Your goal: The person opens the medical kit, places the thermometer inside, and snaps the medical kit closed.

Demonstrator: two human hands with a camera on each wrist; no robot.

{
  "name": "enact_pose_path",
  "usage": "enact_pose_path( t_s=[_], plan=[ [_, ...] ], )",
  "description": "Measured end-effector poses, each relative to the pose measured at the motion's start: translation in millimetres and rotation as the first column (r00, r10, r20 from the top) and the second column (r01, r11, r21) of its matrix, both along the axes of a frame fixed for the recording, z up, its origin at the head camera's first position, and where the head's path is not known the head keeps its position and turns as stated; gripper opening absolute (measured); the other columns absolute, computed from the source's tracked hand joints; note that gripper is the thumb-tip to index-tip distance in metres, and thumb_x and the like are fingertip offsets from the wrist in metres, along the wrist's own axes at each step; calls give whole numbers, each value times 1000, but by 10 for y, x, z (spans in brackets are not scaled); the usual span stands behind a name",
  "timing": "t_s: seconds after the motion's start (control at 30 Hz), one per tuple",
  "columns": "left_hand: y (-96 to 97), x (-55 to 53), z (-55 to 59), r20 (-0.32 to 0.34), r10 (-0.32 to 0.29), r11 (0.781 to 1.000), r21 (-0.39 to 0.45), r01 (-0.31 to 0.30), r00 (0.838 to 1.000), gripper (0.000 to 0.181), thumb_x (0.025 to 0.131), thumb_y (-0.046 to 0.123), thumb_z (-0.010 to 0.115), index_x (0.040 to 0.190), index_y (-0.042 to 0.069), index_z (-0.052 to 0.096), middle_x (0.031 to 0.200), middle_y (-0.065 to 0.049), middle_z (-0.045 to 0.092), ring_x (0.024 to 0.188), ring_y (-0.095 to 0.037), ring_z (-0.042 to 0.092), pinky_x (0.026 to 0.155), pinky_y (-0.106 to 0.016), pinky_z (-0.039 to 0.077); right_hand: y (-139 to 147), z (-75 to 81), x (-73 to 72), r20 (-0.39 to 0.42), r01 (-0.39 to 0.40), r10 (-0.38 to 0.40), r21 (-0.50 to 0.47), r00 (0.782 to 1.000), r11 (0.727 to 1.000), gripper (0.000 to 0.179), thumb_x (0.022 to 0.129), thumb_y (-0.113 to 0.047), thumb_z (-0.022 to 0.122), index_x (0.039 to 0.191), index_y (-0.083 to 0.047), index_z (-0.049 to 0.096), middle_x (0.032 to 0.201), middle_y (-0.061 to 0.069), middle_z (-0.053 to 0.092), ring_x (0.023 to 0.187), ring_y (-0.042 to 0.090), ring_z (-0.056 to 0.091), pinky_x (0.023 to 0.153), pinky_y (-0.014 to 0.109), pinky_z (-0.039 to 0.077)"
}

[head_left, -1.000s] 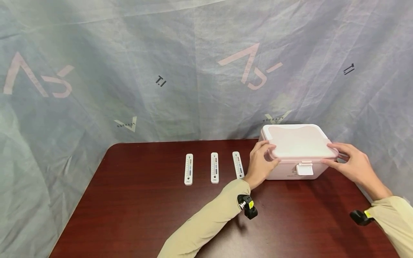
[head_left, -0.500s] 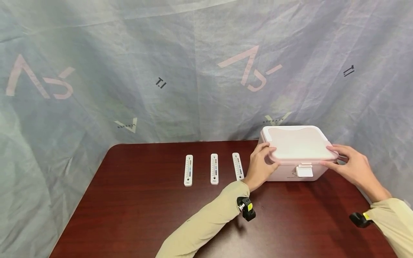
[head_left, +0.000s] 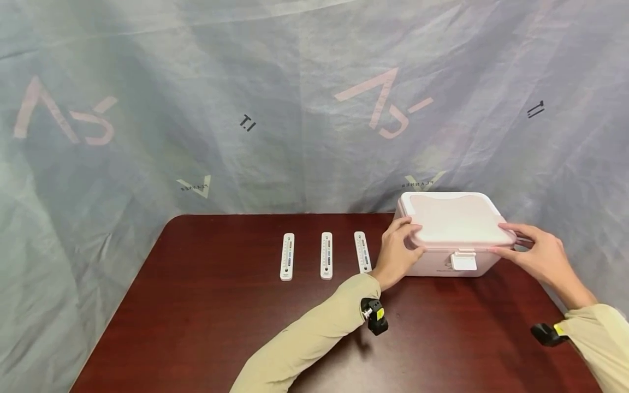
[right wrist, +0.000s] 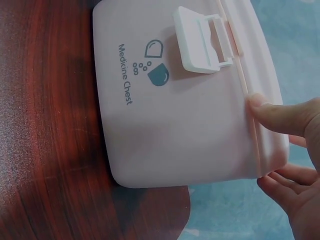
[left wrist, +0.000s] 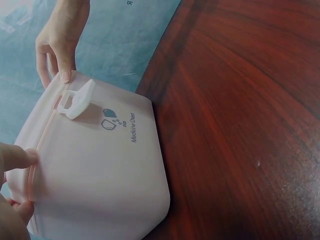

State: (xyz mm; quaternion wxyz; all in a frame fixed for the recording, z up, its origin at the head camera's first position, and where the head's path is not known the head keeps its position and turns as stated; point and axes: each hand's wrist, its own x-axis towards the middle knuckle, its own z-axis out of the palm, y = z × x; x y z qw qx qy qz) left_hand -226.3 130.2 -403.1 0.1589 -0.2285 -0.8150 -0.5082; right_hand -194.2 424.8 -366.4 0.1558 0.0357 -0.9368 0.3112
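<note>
A pale pink medicine chest (head_left: 437,262) stands at the table's back right, its lid (head_left: 457,218) lying down over the body. The white front latch (head_left: 464,261) sticks outward, swung away from the chest's front. At the lid's left front corner, my left hand (head_left: 395,254) grips the rim, thumb at the front seam and fingers at the side. My right hand (head_left: 538,256) holds the opposite corner the same way; in the right wrist view its thumb (right wrist: 280,115) presses on the seam. The chest's inside is hidden.
Three white thermometers, a left one (head_left: 287,257), a middle one (head_left: 326,255) and a right one (head_left: 362,252), lie in a row left of the chest. The right one is close to my left wrist. A grey curtain (head_left: 295,109) hangs behind the dark red table (head_left: 196,316).
</note>
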Motion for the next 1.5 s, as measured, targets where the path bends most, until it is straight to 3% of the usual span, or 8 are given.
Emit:
enact_pose_path(
  t_s=[0.17, 0.47, 0.77, 1.03, 1.23, 1.5],
  plan=[
    [24, -3, 7, -35, -6, 1000, -15, 5, 999, 45, 68, 8, 83, 111, 6, 68, 126, -10, 56, 118, -18, 51, 101, -20, 32, 43, -2, 20, 5, 21, -21, -12, 1000, 1000, 60, 66, -25, 87, 120, -7, 65, 104, -38, 45, 81, -29, 44, 65, 0, 38],
    [10, 19, 51, -9, 14, 999, -47, -15, 1000, 42, 70, 11, 82, 110, 8, 69, 126, -10, 55, 118, -19, 51, 101, -21, 32, -1, 44, 15, 42, 30, -30, -4, 999, 1000, 61, 69, -29, 85, 122, -7, 64, 112, -23, 53, 82, -28, 44, 63, 2, 39],
    [8, 9, 51, -18, 0, 999, -48, -1, 1000, 40, 70, 9, 80, 109, 8, 70, 127, -10, 55, 118, -21, 52, 100, -20, 33, -18, 57, 23, 27, 21, -20, -40, 999, 999, 60, 69, -26, 85, 121, -5, 64, 102, -37, 46, 79, -25, 48, 61, 4, 41],
    [-4, 33, 53, -10, -14, 999, -43, 14, 1000, 40, 68, 4, 76, 108, 8, 70, 129, -11, 53, 118, -20, 51, 99, -18, 33, -38, 48, 36, 24, 29, -28, -53, 999, 998, 60, 69, -26, 85, 120, -4, 63, 100, -34, 48, 77, -23, 51, 60, 5, 43],
    [-20, 35, 69, -40, -10, 999, -46, 8, 999, 41, 67, 2, 76, 107, 8, 71, 126, -12, 55, 117, -19, 53, 98, -18, 34, -50, 64, 39, 29, 33, -31, -71, 999, 997, 58, 70, -25, 85, 119, -2, 63, 97, -36, 48, 76, -22, 52, 60, 5, 43],
    [-29, 17, 141, -6, -22, 996, -92, 22, 1000, 39, 69, 3, 76, 108, 9, 71, 126, -10, 57, 120, -17, 51, 100, -21, 33, -8, 89, 24, 30, 40, -38, -70, 999, 997, 56, 69, -24, 85, 117, -3, 65, 94, -39, 48, 75, -21, 53, 60, 5, 42]
  ],
)
